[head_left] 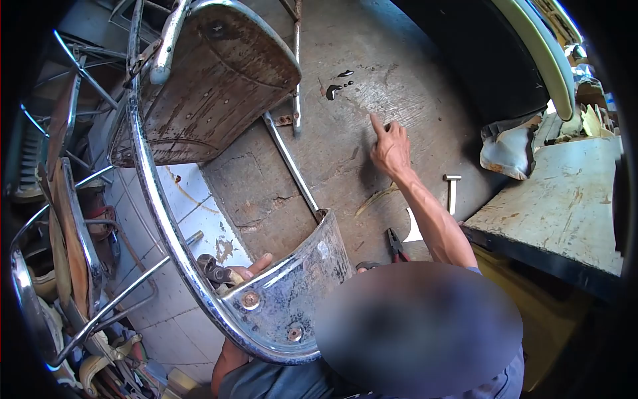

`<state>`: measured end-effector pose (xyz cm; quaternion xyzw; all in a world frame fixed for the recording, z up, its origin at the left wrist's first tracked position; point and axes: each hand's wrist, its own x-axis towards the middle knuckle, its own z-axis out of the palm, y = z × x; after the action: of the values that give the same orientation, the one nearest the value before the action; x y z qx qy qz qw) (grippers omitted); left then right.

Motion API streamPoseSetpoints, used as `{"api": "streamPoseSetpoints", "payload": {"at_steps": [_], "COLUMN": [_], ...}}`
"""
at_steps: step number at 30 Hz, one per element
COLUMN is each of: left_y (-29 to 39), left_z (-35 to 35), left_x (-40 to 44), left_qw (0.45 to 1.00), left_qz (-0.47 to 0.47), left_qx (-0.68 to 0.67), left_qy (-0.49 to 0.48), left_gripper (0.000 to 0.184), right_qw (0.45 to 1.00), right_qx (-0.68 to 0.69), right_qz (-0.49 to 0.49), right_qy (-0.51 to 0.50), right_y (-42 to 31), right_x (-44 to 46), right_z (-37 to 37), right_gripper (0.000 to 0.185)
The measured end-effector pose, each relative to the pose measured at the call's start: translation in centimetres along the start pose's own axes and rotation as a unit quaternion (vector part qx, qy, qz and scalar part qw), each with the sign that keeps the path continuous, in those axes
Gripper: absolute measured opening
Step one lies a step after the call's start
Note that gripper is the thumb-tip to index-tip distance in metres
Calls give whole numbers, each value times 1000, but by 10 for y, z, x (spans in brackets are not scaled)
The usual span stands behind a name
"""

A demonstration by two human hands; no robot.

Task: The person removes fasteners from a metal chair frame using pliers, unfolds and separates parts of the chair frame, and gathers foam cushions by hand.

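A: Where's the chair frame [183, 249]?
B: Between 7 and 11 o'clock, its long tube curving from 11 down towards 6. The curved metal panel [282, 302] with 2 fasteners sits inside the bend, and the worn brown board [212, 86] is up at 11.
A: Which of the hands is nearer that panel?
B: The left hand [249, 269]. It's right beside the panel's edge, with the panel at its 4 o'clock. A dark metal piece [214, 271] is at its fingers, but I can't tell whether they grip it.
A: And the right hand [392, 149]?
B: Well apart from the panel, which lies at its 7 o'clock. It holds nothing: index finger out, the others curled. Some dark, shiny spots [333, 92] on the floor [259, 193] are near, towards its 11.
A: Tools?
B: Pliers [397, 247] at that hand's 6 o'clock, a T-shaped metal piece [452, 193] at its 4.
A: Any brand or label?
B: None I can read.
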<state>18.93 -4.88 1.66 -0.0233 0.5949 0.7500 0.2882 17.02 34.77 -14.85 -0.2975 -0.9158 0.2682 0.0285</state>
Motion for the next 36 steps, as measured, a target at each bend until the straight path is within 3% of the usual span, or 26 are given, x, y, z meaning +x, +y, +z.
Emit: {"api": "streamPoseSetpoints", "payload": {"at_steps": [1, 5, 8, 9, 11, 14, 16, 18, 19, 20, 21, 23, 24, 27, 29, 31, 32, 36], "left_y": [1, 7, 8, 9, 9, 12, 17, 35, 40, 46, 50, 55, 55, 59, 67, 86, 74, 64], "left_z": [0, -5, -9, -10, -11, -9, -12, 3, 9, 13, 20, 36, 38, 66, 82, 85, 91, 73], "left_x": [-1, -14, -23, -27, -30, -31, -30, -29, -26, -26, -23, -17, -12, 3, 19, 11, 15, 13], "left_qw": [1000, 1000, 996, 993, 983, 978, 980, 978, 977, 978, 976, 960, 954, 949, 940, 966, 970, 982], "left_qz": [-1, -16, -38, -52, -77, -53, -8, 55, 92, 107, 111, 171, 146, 141, 219, 50, 114, 46], "left_qx": [-2, -24, -73, -102, -168, -201, -198, -189, -167, -139, -143, -134, -155, -156, -43, 45, 42, -12], "left_qy": [-4, -8, -17, -19, -5, 18, -11, -74, -98, -113, -119, -177, -210, -235, -257, -248, -213, -185], "left_gripper": [56, 55, 54, 54, 53, 49, 51, 53, 59, 60, 60, 52, 58, 55, 47, 41, 37, 44], "right_qw": [980, 988, 969, 968, 995, 961, 924, 881, 873, 858, 853, 876, 881, 934, 930, 933, 931, 946], "right_qx": [-186, -141, -140, -143, 24, 247, 329, 373, 327, 279, 259, 167, 163, 149, 198, 267, 251, 202], "right_qz": [-66, -56, -55, -59, -61, 0, -74, -218, -291, -373, -385, -372, -369, -311, -303, -235, -263, -251], "right_qy": [30, -14, -196, -198, -74, -126, -179, -194, -216, -218, -237, -256, -249, -92, -62, -60, -42, -15], "right_y": [5, 16, -2, -12, -31, -79, -123, -155, -167, -184, -203, -223, -225, -221, -207, -198, -200, -196], "right_x": [-12, -49, -64, -71, -85, -120, -151, -177, -185, -193, -204, -222, -229, -235, -228, -225, -224, -219], "right_z": [4, 3, -27, -36, -56, -107, -145, -163, -172, -184, -196, -198, -189, -173, -186, -194, -195, -179], "right_gripper": [53, 51, 45, 45, 46, 42, 56, 81, 100, 109, 111, 108, 108, 91, 86, 85, 86, 88]}}
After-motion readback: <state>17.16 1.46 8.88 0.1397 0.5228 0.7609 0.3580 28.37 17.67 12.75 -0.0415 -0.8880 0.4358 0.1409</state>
